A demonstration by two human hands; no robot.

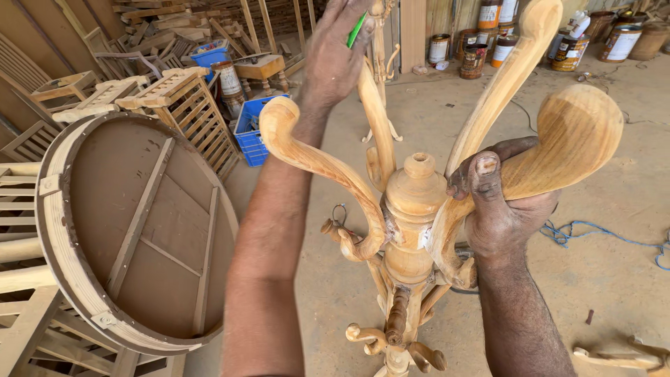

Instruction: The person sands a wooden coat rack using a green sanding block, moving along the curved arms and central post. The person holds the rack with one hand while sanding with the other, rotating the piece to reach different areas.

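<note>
Nearest the camera, right of centre: right hand (499, 209) clamped around one curved leg (558, 150) of an upturned wooden stand (408, 230), thumb pressed on top, fingers wrapped beneath. Stand upright in the middle of the scene, turned central post capped by a round knob (419, 165), three pale scrolled legs fanning up and outward, small hooks clustered low on the post. Unfinished, smooth, light timber with visible grain.

Farther off, upper centre: left hand (335, 52) closed on a thin green tool (356, 29), kind unclear, fingers against the far leg (377, 115).

Likely trouble, judging from the one-handed hold: stand twisting or tipping if the grip slackens, a leg joint straining at the post, the tool slipping and scoring the bare wood.

Left, a round tabletop (132, 230) on edge; beyond, slatted frames (178, 101), blue crates (252, 129), paint tins (474, 59) on the dusty floor (614, 272).
</note>
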